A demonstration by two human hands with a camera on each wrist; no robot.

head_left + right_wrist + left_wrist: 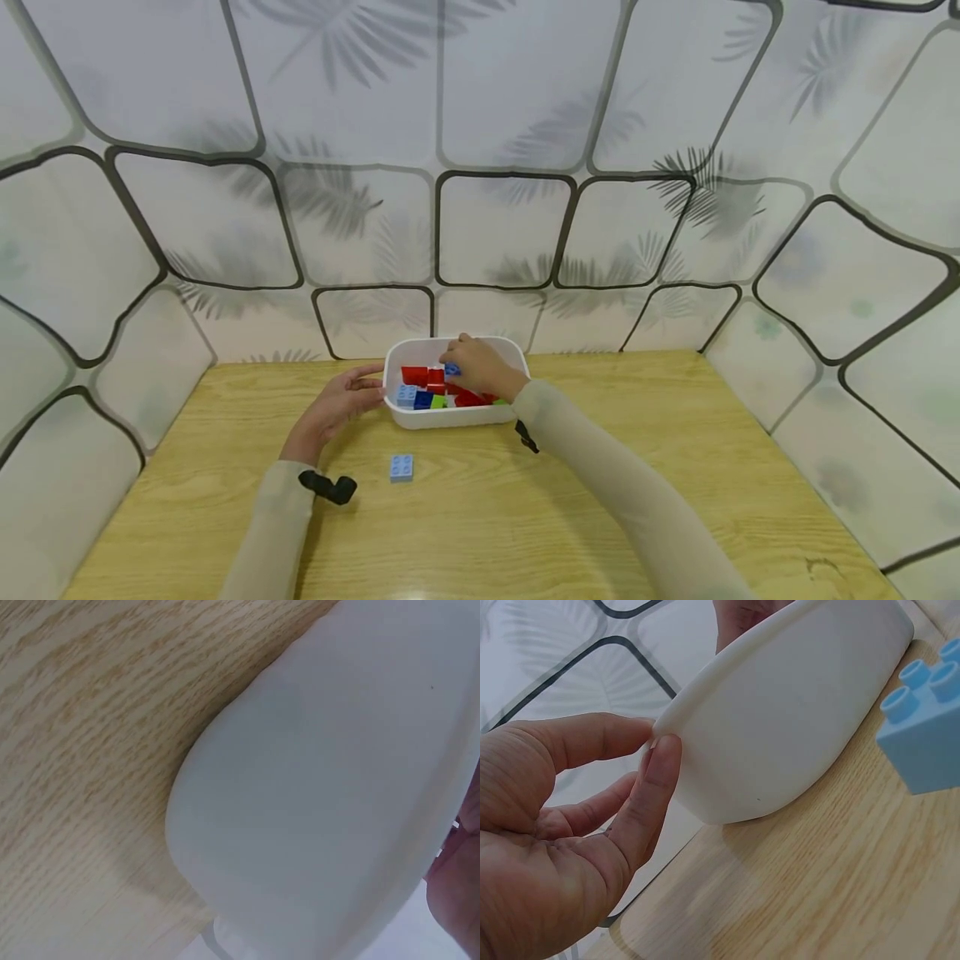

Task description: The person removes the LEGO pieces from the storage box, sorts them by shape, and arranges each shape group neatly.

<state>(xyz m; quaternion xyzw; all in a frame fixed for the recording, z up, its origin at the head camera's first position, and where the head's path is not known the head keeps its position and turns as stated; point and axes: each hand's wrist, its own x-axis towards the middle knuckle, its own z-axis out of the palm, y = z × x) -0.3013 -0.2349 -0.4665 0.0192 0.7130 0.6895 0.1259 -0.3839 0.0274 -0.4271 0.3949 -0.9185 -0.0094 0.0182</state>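
Observation:
A white tub [420, 417] holding several red, blue and green toy bricks stands on the wooden table [525, 517]. My right hand [476, 367] reaches into it from the right and pinches a light blue brick [452, 369] above the pile. My left hand [347, 400] rests against the tub's left wall, fingers straight; in the left wrist view the thumb and fingertips [660, 761] touch the tub [795, 712] at its rim. A loose light blue brick [401, 467] lies on the table in front of the tub, also in the left wrist view as the brick [926, 727].
Patterned white walls [480, 167] close in the table at the back and both sides. The right wrist view shows only the tub's outer wall [337, 787] and bare wood [90, 750].

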